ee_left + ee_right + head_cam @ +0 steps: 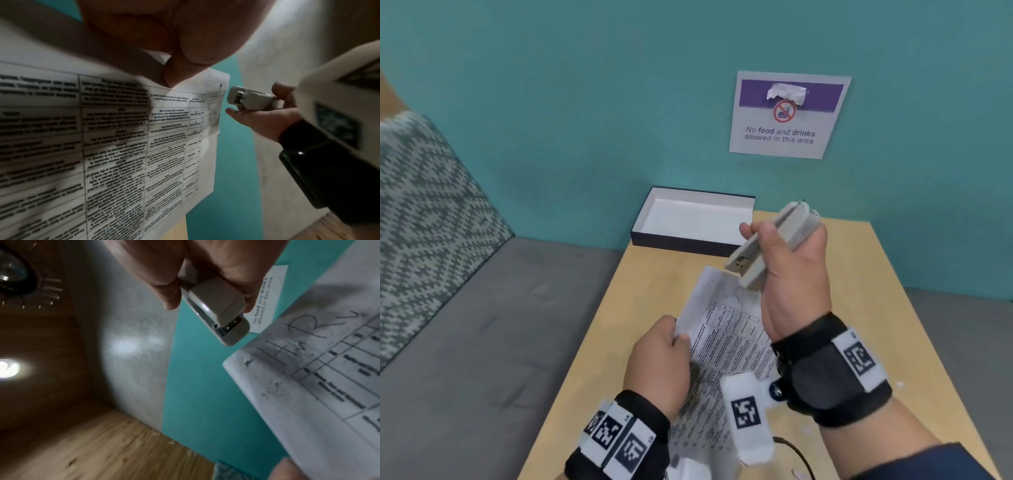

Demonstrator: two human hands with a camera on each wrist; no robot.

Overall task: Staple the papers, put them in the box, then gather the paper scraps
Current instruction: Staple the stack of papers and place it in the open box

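My left hand (671, 337) pinches the left edge of the printed papers (726, 346) and holds them up off the wooden table (859, 291). My right hand (787, 246) grips a grey stapler (767, 246) just above the papers' far corner, its mouth pointing down at them. In the left wrist view the stapler (246, 99) sits close beside the papers (144, 138), near a small dark mark at the corner. In the right wrist view the stapler (216, 311) hovers a little apart from the papers (318, 369). An open dark box (693, 221) with a white inside stands at the table's far edge.
A teal wall with a "No food and drinks" sign (787, 114) rises behind the table. A grey sofa (482, 325) with a patterned cushion (424, 205) lies to the left. Small white paper scraps (899, 384) lie on the table at the right.
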